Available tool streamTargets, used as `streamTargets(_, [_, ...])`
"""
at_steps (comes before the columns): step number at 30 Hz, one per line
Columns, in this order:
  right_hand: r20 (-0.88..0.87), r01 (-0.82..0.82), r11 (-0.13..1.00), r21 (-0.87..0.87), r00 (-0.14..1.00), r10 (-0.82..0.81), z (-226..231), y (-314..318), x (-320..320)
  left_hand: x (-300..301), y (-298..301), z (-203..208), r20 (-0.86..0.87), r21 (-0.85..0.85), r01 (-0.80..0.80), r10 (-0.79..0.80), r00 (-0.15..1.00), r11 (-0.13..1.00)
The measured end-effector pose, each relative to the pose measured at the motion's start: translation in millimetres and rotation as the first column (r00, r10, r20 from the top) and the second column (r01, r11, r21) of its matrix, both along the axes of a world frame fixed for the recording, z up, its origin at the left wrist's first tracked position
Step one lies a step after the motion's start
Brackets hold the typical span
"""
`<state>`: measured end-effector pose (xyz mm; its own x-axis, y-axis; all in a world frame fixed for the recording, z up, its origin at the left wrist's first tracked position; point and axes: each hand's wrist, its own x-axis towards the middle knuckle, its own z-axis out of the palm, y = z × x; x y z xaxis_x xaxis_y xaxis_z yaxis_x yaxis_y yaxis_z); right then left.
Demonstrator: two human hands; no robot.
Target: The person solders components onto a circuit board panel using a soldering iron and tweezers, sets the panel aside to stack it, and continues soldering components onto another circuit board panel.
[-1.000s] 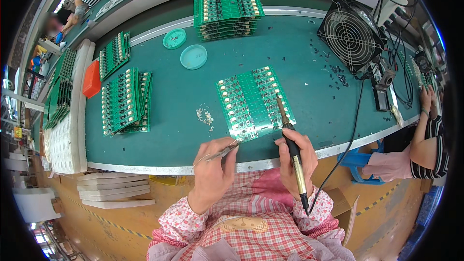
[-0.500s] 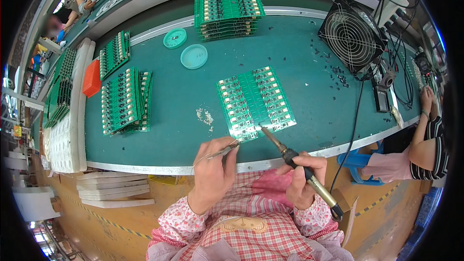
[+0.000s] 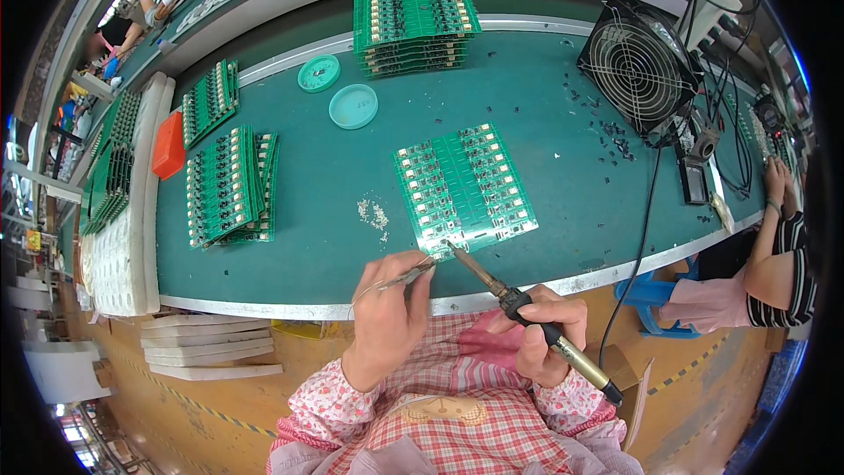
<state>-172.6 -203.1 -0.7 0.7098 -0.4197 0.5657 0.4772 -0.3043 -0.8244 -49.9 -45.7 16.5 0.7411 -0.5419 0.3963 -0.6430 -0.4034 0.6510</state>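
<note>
A green circuit board panel (image 3: 470, 183) with two columns of pale components lies flat on the green bench in front of me. My right hand (image 3: 549, 334) is closed around a soldering iron (image 3: 576, 359), whose tip meets or hovers just over the panel's near left part. Between the fingers of my left hand (image 3: 387, 308) is a pair of metal tweezers (image 3: 406, 276), pointing at the panel's near left corner. Whether the tweezers pinch a part is too small to tell. Tiny pale components (image 3: 373, 215) are scattered left of the panel.
Stacked circuit boards (image 3: 418, 13) stand at the back, with more boards (image 3: 224, 189) at left beside a red box (image 3: 168, 145). Two turquoise dishes (image 3: 353, 106) sit behind. A black fan (image 3: 640, 70) and loose black parts (image 3: 618, 141) are right. Another person's arm (image 3: 763, 251) shows far right.
The soldering iron's tip has moved left and slightly nearer me, to the panel's near left part, my right hand shifting with it. My left hand and the tweezers have barely moved.
</note>
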Motion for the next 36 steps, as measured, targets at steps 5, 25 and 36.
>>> streamTargets(5, [0.01,-0.012,1.0,-0.002,1.0,0.012,4.9,-1.4,-0.7,0.1,0.1,-0.6,-0.002,-0.009,0.001,-0.001,1.0,1.0])
streamTargets(25, [-0.183,0.02,0.989,-0.147,0.982,-0.047,-2.5,-4.5,4.1,1.4,-0.4,-2.3,0.025,-0.015,-0.005,0.006,1.0,1.0])
streamTargets(36, [-0.082,-0.021,0.955,-0.296,0.997,-0.003,-2.9,-6.4,9.7,1.0,-3.6,2.4,0.032,0.01,-0.012,0.012,0.999,1.0])
